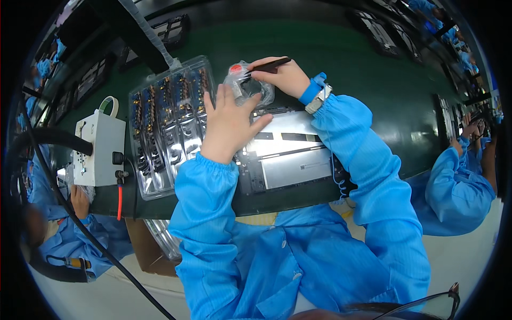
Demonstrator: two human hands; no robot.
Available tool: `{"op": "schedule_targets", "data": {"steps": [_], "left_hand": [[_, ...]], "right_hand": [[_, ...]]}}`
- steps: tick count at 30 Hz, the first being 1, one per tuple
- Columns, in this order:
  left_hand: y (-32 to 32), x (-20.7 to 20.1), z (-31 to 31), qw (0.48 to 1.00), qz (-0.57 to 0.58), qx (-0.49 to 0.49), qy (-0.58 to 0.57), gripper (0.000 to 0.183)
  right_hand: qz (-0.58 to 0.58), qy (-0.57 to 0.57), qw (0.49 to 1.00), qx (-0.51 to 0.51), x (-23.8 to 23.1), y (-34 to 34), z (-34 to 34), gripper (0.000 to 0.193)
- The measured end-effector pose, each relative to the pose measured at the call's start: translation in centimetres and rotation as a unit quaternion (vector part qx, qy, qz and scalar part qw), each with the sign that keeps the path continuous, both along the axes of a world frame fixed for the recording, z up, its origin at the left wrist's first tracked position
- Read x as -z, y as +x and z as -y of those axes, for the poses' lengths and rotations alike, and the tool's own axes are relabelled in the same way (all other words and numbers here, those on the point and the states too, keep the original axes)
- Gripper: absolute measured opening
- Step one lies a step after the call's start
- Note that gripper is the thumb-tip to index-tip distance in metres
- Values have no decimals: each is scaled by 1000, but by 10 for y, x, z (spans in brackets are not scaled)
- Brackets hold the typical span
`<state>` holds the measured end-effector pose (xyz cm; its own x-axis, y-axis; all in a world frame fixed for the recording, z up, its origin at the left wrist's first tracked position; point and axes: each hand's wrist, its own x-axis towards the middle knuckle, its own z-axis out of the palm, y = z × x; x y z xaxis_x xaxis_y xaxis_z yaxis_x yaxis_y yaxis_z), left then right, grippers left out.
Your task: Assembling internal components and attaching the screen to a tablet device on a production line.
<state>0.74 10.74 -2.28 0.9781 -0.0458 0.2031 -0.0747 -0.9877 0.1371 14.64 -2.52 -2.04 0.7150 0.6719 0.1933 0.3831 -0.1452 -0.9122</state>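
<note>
Black tweezers (273,65) are in my right hand (288,78), their tips down at a crumpled clear plastic bag (265,92) with a round red mark on it. My left hand (228,124) is spread flat, holding nothing, with its fingertips at the bag's near edge. Below the hands lies an opened flat device (293,164) with a silver panel and dark circuit parts along its left side. What is inside the bag is too unclear to name.
To the left, a clear plastic tray (172,130) holds rows of small circuit parts. Beside it stands a white box (99,144) with a hose and a red cable. A coiled blue cord (337,181) runs from my right wrist. Co-workers in blue sit on both sides.
</note>
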Motion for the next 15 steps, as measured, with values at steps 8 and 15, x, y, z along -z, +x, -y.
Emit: {"op": "schedule_targets", "data": {"steps": [8, 15], "left_hand": [[1, 14, -2, 997, 69, 11, -45, 50], [4, 14, -1, 995, 90, 13, -41, 48]], "right_hand": [[66, -76, 995, 15, -6, -12, 0, 21], [89, -107, 990, -1, -3, -6, -4, 21]]}}
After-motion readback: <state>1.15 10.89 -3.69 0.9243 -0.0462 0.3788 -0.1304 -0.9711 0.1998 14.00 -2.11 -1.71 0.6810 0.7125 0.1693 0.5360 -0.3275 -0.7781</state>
